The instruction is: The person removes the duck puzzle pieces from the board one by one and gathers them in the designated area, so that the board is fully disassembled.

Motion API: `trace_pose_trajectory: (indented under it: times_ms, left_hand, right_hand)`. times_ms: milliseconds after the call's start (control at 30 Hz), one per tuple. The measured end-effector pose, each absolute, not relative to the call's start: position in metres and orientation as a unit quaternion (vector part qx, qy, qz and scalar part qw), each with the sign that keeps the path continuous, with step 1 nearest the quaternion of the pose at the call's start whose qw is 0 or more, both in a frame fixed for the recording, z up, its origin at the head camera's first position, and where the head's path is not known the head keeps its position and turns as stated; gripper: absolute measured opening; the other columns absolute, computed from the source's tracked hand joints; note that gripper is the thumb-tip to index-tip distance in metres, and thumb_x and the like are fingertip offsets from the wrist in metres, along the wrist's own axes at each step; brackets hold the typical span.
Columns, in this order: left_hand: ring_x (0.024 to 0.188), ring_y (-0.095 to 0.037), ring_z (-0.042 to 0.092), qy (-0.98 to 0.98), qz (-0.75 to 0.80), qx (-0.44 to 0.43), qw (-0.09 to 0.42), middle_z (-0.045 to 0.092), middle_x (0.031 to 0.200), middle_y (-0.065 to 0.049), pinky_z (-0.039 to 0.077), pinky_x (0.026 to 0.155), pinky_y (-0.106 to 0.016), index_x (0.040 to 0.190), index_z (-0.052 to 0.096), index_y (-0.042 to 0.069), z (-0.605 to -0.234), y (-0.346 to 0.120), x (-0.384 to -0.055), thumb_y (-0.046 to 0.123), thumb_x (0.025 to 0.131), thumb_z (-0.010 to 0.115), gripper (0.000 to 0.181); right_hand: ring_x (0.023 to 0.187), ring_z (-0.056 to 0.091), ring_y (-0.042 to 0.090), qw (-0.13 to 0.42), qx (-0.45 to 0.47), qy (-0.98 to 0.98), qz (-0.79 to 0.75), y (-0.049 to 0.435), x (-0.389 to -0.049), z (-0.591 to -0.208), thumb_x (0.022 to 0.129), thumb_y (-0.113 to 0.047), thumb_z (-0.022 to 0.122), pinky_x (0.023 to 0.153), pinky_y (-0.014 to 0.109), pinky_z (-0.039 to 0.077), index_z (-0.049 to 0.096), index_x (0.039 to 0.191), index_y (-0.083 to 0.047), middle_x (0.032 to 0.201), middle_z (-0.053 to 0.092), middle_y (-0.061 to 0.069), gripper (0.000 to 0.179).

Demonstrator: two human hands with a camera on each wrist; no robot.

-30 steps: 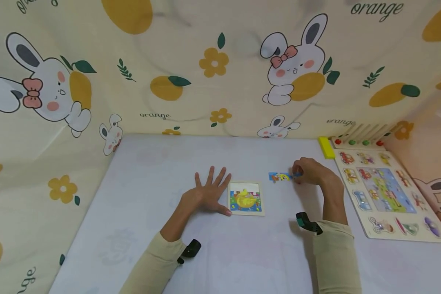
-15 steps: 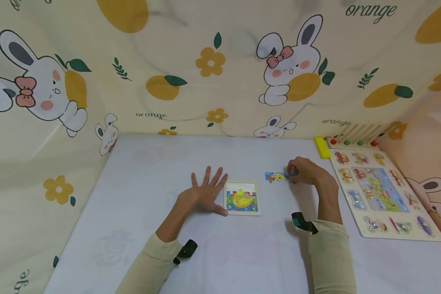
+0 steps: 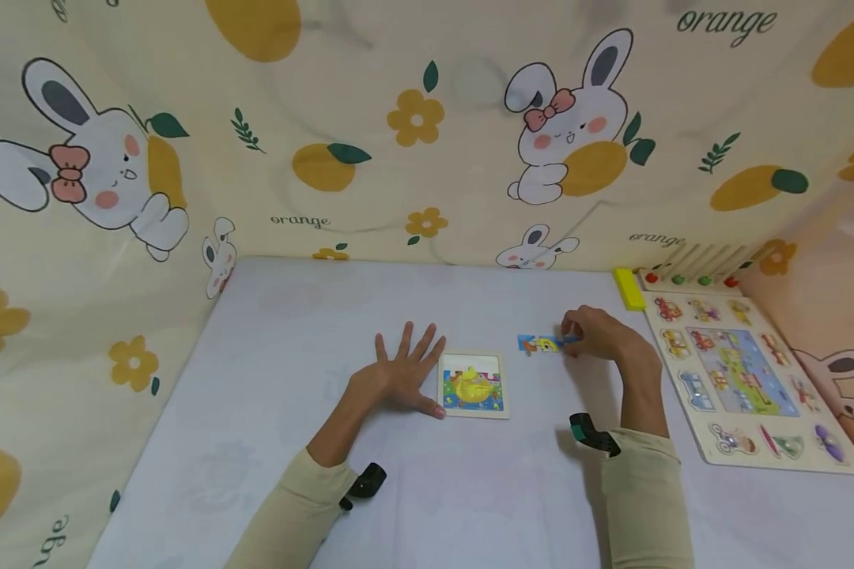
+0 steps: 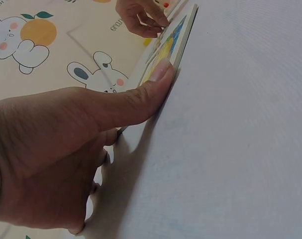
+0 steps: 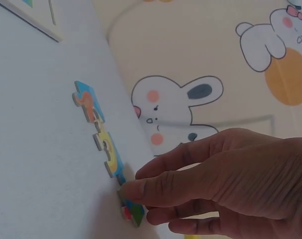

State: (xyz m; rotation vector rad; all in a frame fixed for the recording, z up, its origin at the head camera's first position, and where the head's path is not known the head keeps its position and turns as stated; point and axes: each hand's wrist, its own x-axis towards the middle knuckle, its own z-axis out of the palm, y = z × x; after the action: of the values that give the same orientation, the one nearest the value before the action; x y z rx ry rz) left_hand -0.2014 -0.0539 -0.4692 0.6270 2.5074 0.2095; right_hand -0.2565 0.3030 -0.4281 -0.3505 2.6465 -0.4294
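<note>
My left hand [image 3: 398, 381] lies on the table with its fingers spread, its thumb resting against the lower left edge of a small square puzzle board [image 3: 474, 416]. A yellow duck picture [image 3: 474, 387] fills most of this board, below a white band. Right of it, several puzzle pieces [image 3: 538, 344] form a short row. At that row's right end, my right hand [image 3: 599, 332] pinches a blue and green puzzle piece [image 5: 136, 213] between thumb and fingers. The left wrist view shows the thumb [image 4: 155, 82] at the board's edge.
A large wooden picture board [image 3: 743, 457] lies at the right of the table. Behind it stands a rack of sticks with red and green beads [image 3: 690, 278], beside a yellow block [image 3: 629, 289]. A printed rabbit-and-orange curtain [image 3: 370, 190] rises behind the table.
The head view shifts slightly. Both hands, the board and the row of pieces keep nearly the same places.
</note>
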Motion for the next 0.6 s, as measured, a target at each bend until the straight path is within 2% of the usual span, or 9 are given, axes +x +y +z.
trace_pose_trajectory:
  times_ms: [267, 433, 600]
  left_hand:
    - [0.162, -0.042, -0.021, 0.937, 0.073, 0.227, 0.257, -0.019, 0.177, -0.006, -0.001, 0.122, -0.081, 0.17, -0.001, 0.021, -0.471, -0.046, -0.189, 0.069, 0.085, 0.073, 0.123]
    - [0.162, -0.041, -0.022, 0.937, 0.082, 0.219, 0.261, -0.02, 0.177, -0.006, -0.003, 0.122, -0.081, 0.17, -0.001, 0.02, -0.472, -0.041, -0.18, 0.068, 0.085, 0.075, 0.123]
    - [0.162, -0.041, -0.022, 0.939, 0.091, 0.208, 0.258, -0.02, 0.177, -0.005, -0.003, 0.122, -0.08, 0.17, 0.0, 0.021, -0.473, -0.038, -0.17, 0.067, 0.084, 0.076, 0.124]
  right_hand:
    - [0.105, 0.058, 0.037, 0.202, -0.128, 0.961, -0.141, 0.305, -0.246, -0.419, 0.095, -0.013, 0.076, 0.093, 0.051, 0.054, 0.067, 0.127, -0.001, 0.119, 0.063, 0.025, 0.035]
    - [0.097, 0.058, 0.031, 0.173, -0.171, 0.96, -0.14, 0.302, -0.237, -0.412, 0.096, -0.014, 0.074, 0.085, 0.043, 0.053, 0.068, 0.122, 0.001, 0.108, 0.064, 0.02, 0.031]
    - [0.097, 0.059, 0.03, 0.16, -0.209, 0.952, -0.154, 0.291, -0.226, -0.4, 0.097, -0.013, 0.073, 0.086, 0.044, 0.053, 0.068, 0.121, 0.002, 0.104, 0.064, 0.016, 0.029]
